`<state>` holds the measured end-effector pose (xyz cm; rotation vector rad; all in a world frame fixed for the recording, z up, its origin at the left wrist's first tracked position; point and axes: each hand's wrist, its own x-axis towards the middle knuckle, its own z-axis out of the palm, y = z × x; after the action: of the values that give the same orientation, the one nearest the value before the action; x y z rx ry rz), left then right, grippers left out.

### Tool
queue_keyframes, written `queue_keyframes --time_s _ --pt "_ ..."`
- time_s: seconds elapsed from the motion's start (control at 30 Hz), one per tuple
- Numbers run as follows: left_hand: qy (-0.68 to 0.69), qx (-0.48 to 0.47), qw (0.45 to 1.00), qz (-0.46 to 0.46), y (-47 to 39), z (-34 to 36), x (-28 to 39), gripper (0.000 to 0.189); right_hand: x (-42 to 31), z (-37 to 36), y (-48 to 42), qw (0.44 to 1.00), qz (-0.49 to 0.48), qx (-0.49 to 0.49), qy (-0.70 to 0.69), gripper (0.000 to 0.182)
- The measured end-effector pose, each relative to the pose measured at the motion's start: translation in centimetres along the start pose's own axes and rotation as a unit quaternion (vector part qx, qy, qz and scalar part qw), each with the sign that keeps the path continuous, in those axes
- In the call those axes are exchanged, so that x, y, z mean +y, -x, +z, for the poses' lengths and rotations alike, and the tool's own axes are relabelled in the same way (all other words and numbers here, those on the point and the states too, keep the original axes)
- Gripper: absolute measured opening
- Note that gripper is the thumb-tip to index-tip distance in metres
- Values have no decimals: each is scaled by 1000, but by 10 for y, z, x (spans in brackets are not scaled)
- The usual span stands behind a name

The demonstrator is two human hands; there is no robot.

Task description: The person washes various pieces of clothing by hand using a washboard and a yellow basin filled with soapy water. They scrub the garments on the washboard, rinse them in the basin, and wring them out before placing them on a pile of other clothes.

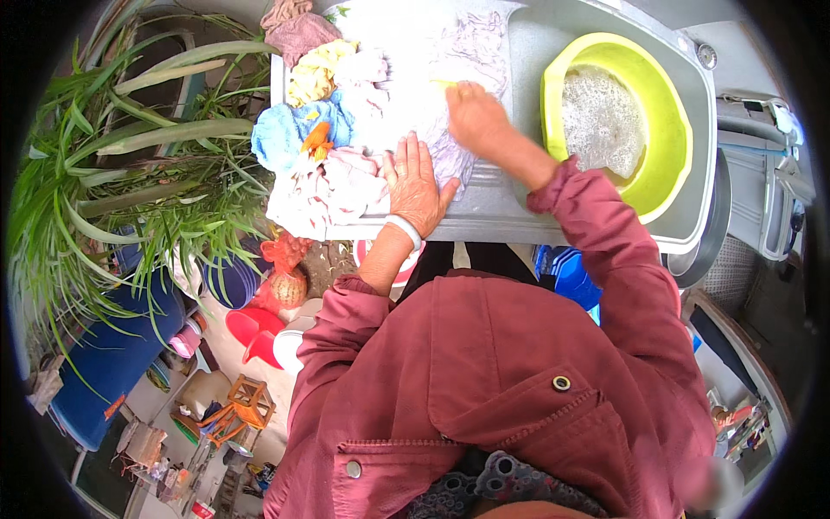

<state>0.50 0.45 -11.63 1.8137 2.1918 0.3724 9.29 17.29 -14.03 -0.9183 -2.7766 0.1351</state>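
A wet pale lilac cloth (480, 39) lies spread over the washboard side of a grey laundry sink (480, 224); strong glare whitens much of it. Flat on the cloth's near left part rests my left hand (415, 185), fingers extended and thumb out. My right hand (476, 117) is curled over the cloth's middle, gripping a small yellow object (443, 84). Most of that object is hidden under my fingers, so its kind is unclear. Right of the washboard, a yellow-green plastic basin (668, 130) sits in the sink's bowl with sudsy water (603, 117) in it.
Along the left rim are a white patterned cloth (324, 194), a blue towel (275, 136), an orange item (316, 139), a yellow cloth (318, 68) and a mauve cloth (301, 36). Leafy plants (162, 143) crowd the left side. Below stand blue buckets (227, 279) and a wooden stool (249, 402).
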Motion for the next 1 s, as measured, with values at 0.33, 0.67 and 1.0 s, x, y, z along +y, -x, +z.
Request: queue_keyframes --time_s 0.33,0.67,1.0 --pt "-126 -12 992 17 -31 10 37 56 24 3 -34 998 5 -63 -14 25" --pt "695 14 692 -195 -118 -81 17 13 116 -66 -7 608 274 75 -741 26" --pt "735 -9 591 -333 -8 -18 12 12 66 -59 9 878 194 98 -427 38"
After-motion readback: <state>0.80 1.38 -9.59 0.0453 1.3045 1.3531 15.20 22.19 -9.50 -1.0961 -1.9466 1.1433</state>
